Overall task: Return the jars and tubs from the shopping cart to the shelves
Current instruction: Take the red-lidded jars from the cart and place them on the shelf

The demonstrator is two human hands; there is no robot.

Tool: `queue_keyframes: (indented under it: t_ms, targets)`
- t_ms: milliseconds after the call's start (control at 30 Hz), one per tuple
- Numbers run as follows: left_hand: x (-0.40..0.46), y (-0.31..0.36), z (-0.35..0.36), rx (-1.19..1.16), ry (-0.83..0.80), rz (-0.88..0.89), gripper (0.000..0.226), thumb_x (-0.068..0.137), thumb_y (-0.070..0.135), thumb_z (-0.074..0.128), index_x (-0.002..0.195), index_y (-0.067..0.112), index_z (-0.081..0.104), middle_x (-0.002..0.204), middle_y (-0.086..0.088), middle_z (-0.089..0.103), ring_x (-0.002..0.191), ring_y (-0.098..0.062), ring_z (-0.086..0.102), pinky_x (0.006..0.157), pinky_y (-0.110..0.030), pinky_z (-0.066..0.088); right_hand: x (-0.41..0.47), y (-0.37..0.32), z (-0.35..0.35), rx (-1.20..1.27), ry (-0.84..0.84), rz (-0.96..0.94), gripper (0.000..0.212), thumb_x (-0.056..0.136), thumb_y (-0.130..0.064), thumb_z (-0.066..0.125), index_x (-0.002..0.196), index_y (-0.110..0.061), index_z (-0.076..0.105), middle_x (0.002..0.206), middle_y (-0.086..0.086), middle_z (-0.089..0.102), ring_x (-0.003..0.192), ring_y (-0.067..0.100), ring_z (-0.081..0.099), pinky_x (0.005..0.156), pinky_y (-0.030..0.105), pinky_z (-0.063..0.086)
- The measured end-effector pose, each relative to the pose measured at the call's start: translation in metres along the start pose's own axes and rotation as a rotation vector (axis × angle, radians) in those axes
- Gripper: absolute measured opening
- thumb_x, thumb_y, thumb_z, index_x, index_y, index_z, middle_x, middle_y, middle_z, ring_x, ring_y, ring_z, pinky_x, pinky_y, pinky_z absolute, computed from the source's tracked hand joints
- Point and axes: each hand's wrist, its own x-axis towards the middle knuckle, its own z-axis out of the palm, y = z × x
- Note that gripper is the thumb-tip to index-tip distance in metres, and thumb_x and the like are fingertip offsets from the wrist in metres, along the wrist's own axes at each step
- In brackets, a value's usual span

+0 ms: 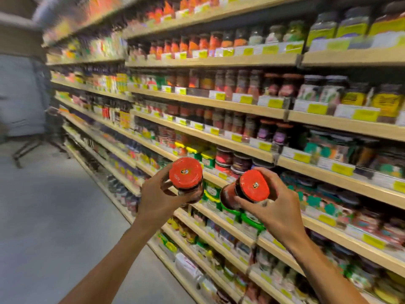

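Note:
My left hand (156, 197) is closed around a glass jar with a red lid (185, 173), held upright in front of the shelves. My right hand (272, 206) grips a second jar with the same red lid (254, 186), tilted so that its lid faces me. Both jars hang in the air at about the height of a wooden shelf (219, 137) stocked with jars. The two jars are a little apart and do not touch. The shopping cart is not in view. The picture is blurred by motion.
Long wooden shelves (328, 178) full of jars, tubs and yellow price tags fill the right side, several tiers high. Grey aisle floor (54, 216) lies to the left. A dark metal stand (28, 148) is at the far end of the aisle.

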Motion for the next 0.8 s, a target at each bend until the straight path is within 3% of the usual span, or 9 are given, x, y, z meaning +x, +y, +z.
queue_keyframes:
  t_ms: [100, 200, 333, 500, 567, 633, 733, 800]
  targets:
    - [0.017, -0.022, -0.027, 0.011, 0.033, -0.006, 0.07, 0.06, 0.024, 0.094, 0.124, 0.027, 0.065, 0.111, 0.016, 0.072, 0.106, -0.005, 0.067, 0.084, -0.017, 0.054, 0.019, -0.006, 0.036, 0.029, 0.0, -0.012, 0.077, 0.061, -0.063, 0.083, 0.13, -0.044, 0.053, 0.117, -0.037, 0.058, 0.108, -0.013, 0.059, 0.087, 0.009, 0.05]
    - [0.033, -0.045, -0.045, 0.024, 0.051, -0.019, 0.074, 0.06, 0.029, 0.096, 0.127, 0.027, 0.065, 0.113, 0.012, 0.072, 0.108, -0.008, 0.068, 0.091, -0.029, 0.056, 0.035, -0.004, 0.067, 0.048, -0.016, -0.014, 0.078, 0.062, -0.065, 0.081, 0.132, -0.042, 0.053, 0.117, -0.039, 0.057, 0.109, -0.015, 0.057, 0.084, 0.005, 0.048]
    - [0.058, -0.074, -0.055, 0.013, 0.08, -0.018, 0.072, 0.058, 0.03, 0.095, 0.124, 0.03, 0.065, 0.112, 0.015, 0.073, 0.107, -0.006, 0.068, 0.09, -0.026, 0.056, 0.062, 0.009, 0.103, 0.035, -0.036, -0.015, 0.087, 0.062, -0.067, 0.079, 0.138, -0.036, 0.052, 0.124, -0.029, 0.056, 0.112, -0.013, 0.056, 0.087, 0.008, 0.05]
    - [0.103, -0.116, -0.063, 0.039, 0.07, -0.001, 0.071, 0.057, 0.03, 0.094, 0.12, 0.042, 0.061, 0.111, 0.024, 0.07, 0.107, -0.001, 0.066, 0.086, -0.015, 0.052, 0.11, 0.034, 0.149, 0.051, -0.036, -0.038, 0.082, 0.064, -0.064, 0.082, 0.135, -0.039, 0.052, 0.123, -0.027, 0.058, 0.111, -0.005, 0.06, 0.088, 0.016, 0.055]
    - [0.128, -0.133, -0.067, 0.049, 0.06, 0.004, 0.072, 0.057, 0.03, 0.094, 0.122, 0.039, 0.062, 0.112, 0.023, 0.07, 0.109, -0.002, 0.065, 0.087, -0.013, 0.051, 0.134, 0.045, 0.168, 0.053, -0.024, -0.054, 0.082, 0.063, -0.065, 0.081, 0.135, -0.038, 0.052, 0.124, -0.025, 0.058, 0.11, -0.001, 0.062, 0.088, 0.02, 0.056]
    - [0.159, -0.147, -0.069, 0.056, 0.052, 0.01, 0.072, 0.057, 0.029, 0.094, 0.123, 0.033, 0.064, 0.112, 0.021, 0.071, 0.109, -0.003, 0.065, 0.087, -0.011, 0.05, 0.162, 0.054, 0.186, 0.067, -0.011, -0.052, 0.082, 0.063, -0.065, 0.082, 0.134, -0.037, 0.053, 0.123, -0.022, 0.06, 0.11, 0.0, 0.062, 0.089, 0.022, 0.056]
    - [0.21, -0.166, -0.073, 0.075, 0.038, 0.045, 0.07, 0.056, 0.03, 0.093, 0.118, 0.041, 0.061, 0.11, 0.028, 0.07, 0.106, 0.002, 0.066, 0.088, -0.011, 0.05, 0.205, 0.068, 0.213, 0.073, 0.009, -0.054, 0.078, 0.064, -0.058, 0.087, 0.132, -0.036, 0.055, 0.121, -0.017, 0.064, 0.108, 0.001, 0.064, 0.089, 0.023, 0.056]
    - [0.241, -0.181, -0.074, 0.069, 0.042, 0.052, 0.072, 0.055, 0.031, 0.093, 0.12, 0.038, 0.062, 0.111, 0.021, 0.072, 0.107, 0.0, 0.066, 0.091, -0.016, 0.052, 0.232, 0.078, 0.23, 0.081, 0.032, -0.061, 0.076, 0.065, -0.055, 0.088, 0.131, -0.036, 0.056, 0.119, -0.019, 0.064, 0.107, 0.0, 0.064, 0.087, 0.022, 0.056]
